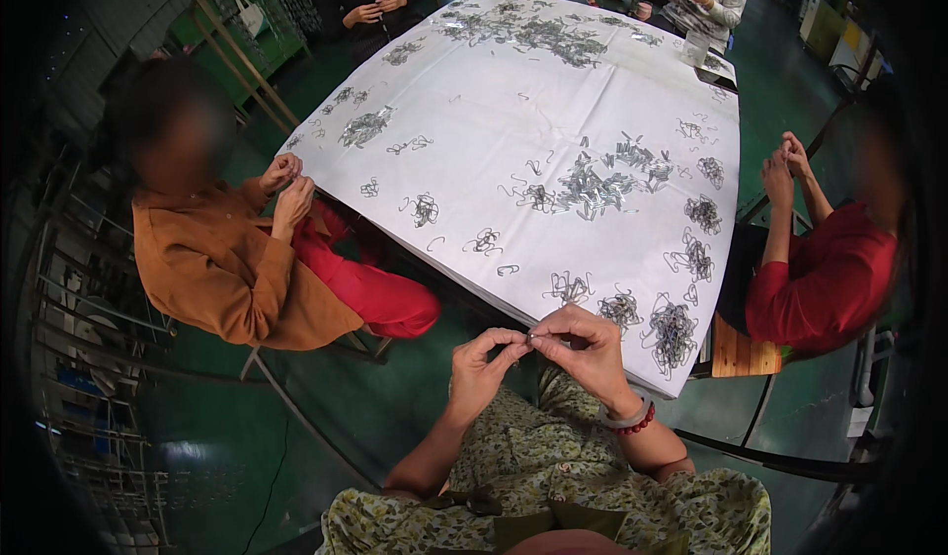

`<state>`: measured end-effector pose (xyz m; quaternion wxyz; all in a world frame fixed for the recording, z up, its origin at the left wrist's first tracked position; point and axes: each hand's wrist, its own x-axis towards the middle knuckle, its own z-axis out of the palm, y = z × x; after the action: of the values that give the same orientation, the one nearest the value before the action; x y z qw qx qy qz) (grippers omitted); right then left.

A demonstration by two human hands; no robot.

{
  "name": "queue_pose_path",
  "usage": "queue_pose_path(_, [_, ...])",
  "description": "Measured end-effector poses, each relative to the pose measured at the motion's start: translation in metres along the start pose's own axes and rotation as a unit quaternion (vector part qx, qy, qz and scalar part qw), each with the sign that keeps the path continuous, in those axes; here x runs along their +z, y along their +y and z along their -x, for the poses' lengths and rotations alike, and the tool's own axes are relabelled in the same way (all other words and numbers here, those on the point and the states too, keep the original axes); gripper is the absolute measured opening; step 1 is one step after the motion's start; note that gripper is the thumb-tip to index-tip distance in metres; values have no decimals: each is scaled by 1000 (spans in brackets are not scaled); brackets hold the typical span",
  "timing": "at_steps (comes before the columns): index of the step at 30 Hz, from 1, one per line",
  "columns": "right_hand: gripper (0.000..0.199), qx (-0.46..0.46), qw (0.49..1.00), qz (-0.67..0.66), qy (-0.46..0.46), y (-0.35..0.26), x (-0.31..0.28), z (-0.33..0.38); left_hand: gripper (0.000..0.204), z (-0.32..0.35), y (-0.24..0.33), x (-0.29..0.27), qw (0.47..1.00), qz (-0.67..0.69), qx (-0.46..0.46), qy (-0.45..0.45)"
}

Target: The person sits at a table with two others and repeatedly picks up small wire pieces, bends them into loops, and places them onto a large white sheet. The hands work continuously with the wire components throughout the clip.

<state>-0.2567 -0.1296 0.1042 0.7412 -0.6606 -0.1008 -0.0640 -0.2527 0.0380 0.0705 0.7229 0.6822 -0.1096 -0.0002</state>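
Just off the near edge of the white-covered table [474,160], my two hands meet fingertip to fingertip. Thumb and forefinger of my left hand [478,369] pinch a small metal piece [530,339], mostly covered by the fingers. My right hand [591,357] pinches the same piece from the other side; its exact shape is too small to tell. Closest to my right hand are tangled heaps of bent wire hooks [620,308], with a larger heap [671,338] by the near right corner. Around the table's middle lies a pile of short, shiny metal pieces [595,188].
At my left sits a person in an orange-brown top [212,269]; at my right, one in red [825,283]. Others work along the far side. More wire heaps [533,37] lie at the far end. A clear plastic cup [694,49] stands near the far right corner.
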Motion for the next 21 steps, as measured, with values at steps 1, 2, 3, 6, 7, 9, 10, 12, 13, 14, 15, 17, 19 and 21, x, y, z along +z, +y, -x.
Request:
queue_pose_path(1, [10,18,999,-32,2,-2,1,0,9,-1,0,-1,1000,-2,-6,-4])
queue_pose_path(2, [10,37,997,-66,4,-3,3,1,9,0,-3,-3,999,-26,9,-19])
queue_pose_path(3, [10,46,997,-68,0,-2,3,1,9,-1,-6,-5,998,-49,25,-34])
queue_pose_path(6, [9,66,997,-47,-10,5,3,4,10,1,-6,-9,990,-126,9,-61])
queue_pose_path(7, [10,64,998,-17,-11,7,2,4,12,-1,-8,-13,990,-120,3,-70])
queue_pose_path(9, [10,53,998,12,-10,8,1,7,19,-4,-18,-15,994,-65,20,-88])
queue_pose_path(10, [12,39,999,8,2,13,3,10,25,-4,-22,-16,994,-21,49,-91])
queue_pose_path(12, [15,9,998,62,3,6,4,7,36,-14,-28,-23,997,38,37,-60])
queue_pose_path(13, [15,19,998,65,-2,7,3,9,40,-23,-34,-29,997,60,24,-40])
queue_pose_path(14, [15,28,997,69,-2,4,1,11,32,-42,-27,-27,1000,-11,-27,-10])
queue_pose_path(15, [15,33,997,74,-7,5,0,13,23,-67,-29,-22,998,-56,-36,10])
queue_pose_path(17, [14,37,997,71,-11,9,-2,15,18,-125,-64,-20,975,-215,52,-3])
queue_pose_path(19, [13,47,995,89,-23,11,-2,12,16,-178,-82,-9,955,-285,83,-16])
queue_pose_path(21, [13,23,996,79,-21,19,-2,13,13,-217,-117,-3,908,-385,157,-39])
